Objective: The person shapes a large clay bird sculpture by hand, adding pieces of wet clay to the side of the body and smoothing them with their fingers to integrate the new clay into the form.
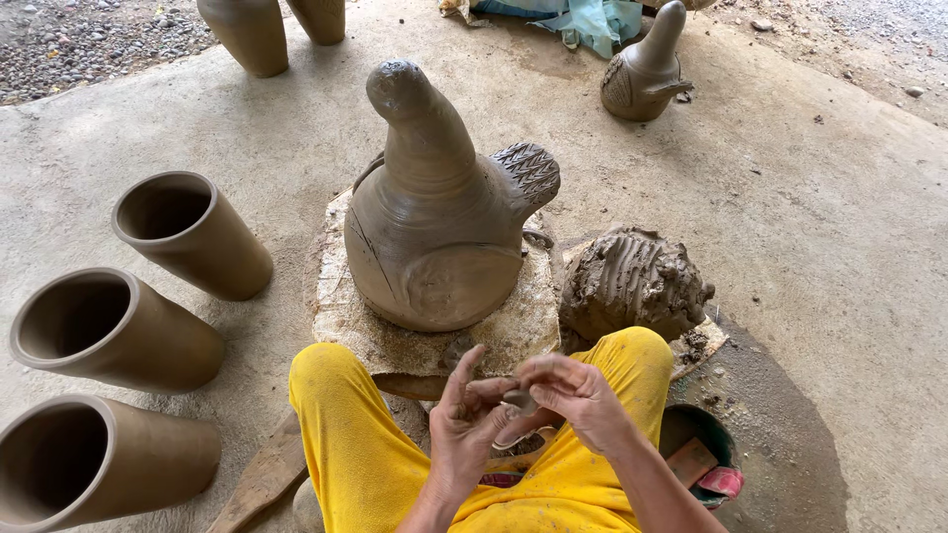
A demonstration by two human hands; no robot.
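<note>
Both hands meet above the yellow-trousered lap, left hand [464, 419] and right hand [573, 395] pinching one small clay piece [518, 400]; its long axis seems to run left-right. Ahead stands one bird-shaped clay vessel [434, 217], upright, head pointing left. Three clay cylinders [188, 232] lie at left, mouths leftward; one clay lump [632, 281] sits right.

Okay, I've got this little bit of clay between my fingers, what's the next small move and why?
Probably keep pinching the small clay piece into shape between left hand and right hand before reaching forward: it still looks like a rough bit, and the bird-shaped clay vessel stands just ahead on its board.
</note>
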